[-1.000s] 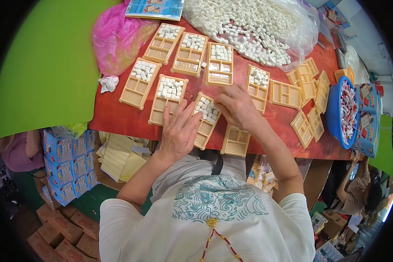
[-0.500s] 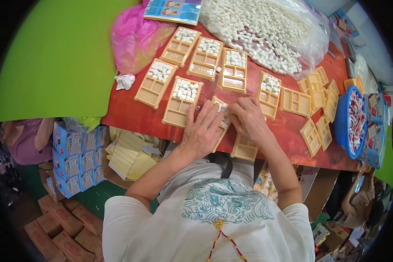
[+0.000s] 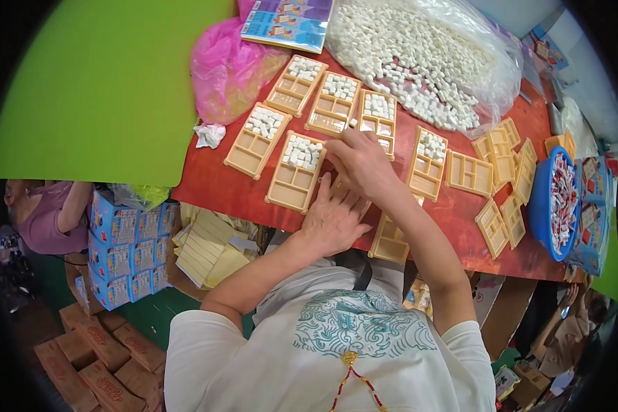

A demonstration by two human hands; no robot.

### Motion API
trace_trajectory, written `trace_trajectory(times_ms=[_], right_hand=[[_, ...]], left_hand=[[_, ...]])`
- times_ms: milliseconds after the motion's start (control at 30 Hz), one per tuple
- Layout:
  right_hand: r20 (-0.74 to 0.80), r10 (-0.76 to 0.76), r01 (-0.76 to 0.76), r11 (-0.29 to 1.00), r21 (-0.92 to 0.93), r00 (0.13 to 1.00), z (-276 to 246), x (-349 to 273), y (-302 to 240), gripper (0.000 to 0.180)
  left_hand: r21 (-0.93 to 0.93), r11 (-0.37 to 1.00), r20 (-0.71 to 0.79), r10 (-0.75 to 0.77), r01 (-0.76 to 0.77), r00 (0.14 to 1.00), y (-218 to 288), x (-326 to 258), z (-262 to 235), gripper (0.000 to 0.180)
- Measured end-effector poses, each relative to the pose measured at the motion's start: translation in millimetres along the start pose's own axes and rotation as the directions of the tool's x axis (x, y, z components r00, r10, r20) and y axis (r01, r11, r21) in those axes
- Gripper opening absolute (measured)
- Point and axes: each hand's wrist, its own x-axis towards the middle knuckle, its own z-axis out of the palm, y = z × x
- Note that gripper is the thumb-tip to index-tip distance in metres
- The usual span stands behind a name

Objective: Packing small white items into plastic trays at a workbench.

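Note:
My left hand (image 3: pixel 333 218) lies flat, fingers spread, on a tan compartment tray that it mostly hides at the near edge of the red table (image 3: pixel 213 189). Just beyond it, my right hand (image 3: pixel 360 163) is lifted with its fingertips pinched on a small white piece, near a tray part-filled with white pieces (image 3: pixel 378 115). More tan trays holding white pieces lie around the hands (image 3: pixel 296 165) (image 3: pixel 259 137) (image 3: pixel 427 159). An empty tray (image 3: pixel 390 242) hangs over the table edge by my right forearm.
A clear bag of white pieces (image 3: pixel 426 62) fills the far side, with a pink bag (image 3: pixel 230 65) and a booklet (image 3: pixel 288 20) to its left. Empty trays (image 3: pixel 508 165) and a blue bowl (image 3: pixel 544 206) stand at right. Blue boxes (image 3: pixel 123 247) and another person (image 3: pixel 48 213) are at left.
My head has moved closer and the view has shifted. My right hand has risen from the near tray toward the farther trays. My left hand stays flat on the near tray.

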Motion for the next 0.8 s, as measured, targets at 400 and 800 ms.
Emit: trace_trajectory(times_ms=[400, 800], right_hand=[[0.092, -0.037, 0.037, 0.999, -0.001, 0.995, 15.2, 33.4, 2.3, 0.013], [0.07, -0.138, 0.146, 0.981, -0.125, 0.988, 35.4, 11.4, -9.3, 0.016]], left_hand=[[-0.078, 0.994, -0.505, -0.105, 0.076, 0.857, -58.8, -43.5, -29.9, 0.038], [0.077, 0.954, -0.423, -0.23, 0.288, 0.876, -96.8, -19.8, -29.8, 0.02]])
